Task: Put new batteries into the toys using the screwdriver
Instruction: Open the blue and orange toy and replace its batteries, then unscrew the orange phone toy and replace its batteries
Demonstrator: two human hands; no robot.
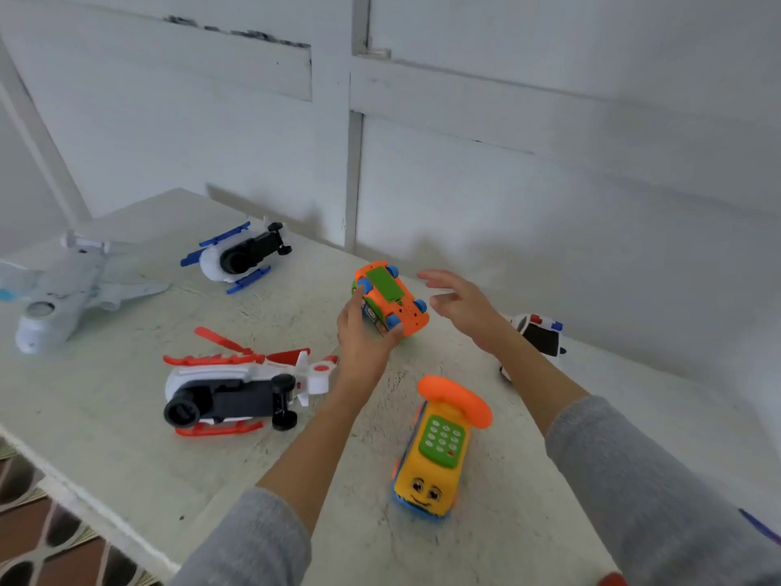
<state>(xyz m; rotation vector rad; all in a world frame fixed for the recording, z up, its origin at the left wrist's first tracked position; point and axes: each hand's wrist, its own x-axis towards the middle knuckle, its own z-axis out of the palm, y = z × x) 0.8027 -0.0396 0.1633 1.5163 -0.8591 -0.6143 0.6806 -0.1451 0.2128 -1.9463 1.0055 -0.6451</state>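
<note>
Orange toy car: turned underside up, green battery cover and blue wheels showing, toward the far edge of the table, near the wall. Left hand holds it from the near side, fingers curled round its near end and side. Right hand: just beside the car's right end, not touching, fingers spread wide and relaxed.

Yellow toy phone: upright, orange receiver on top, between the two forearms, toward the near edge.

Red-and-white helicopter: on its side, left of the left forearm.

Blue-and-white helicopter: on its side, near the far edge.

White aeroplane: at the left edge.

Police car: partly hidden behind the right wrist.
</note>
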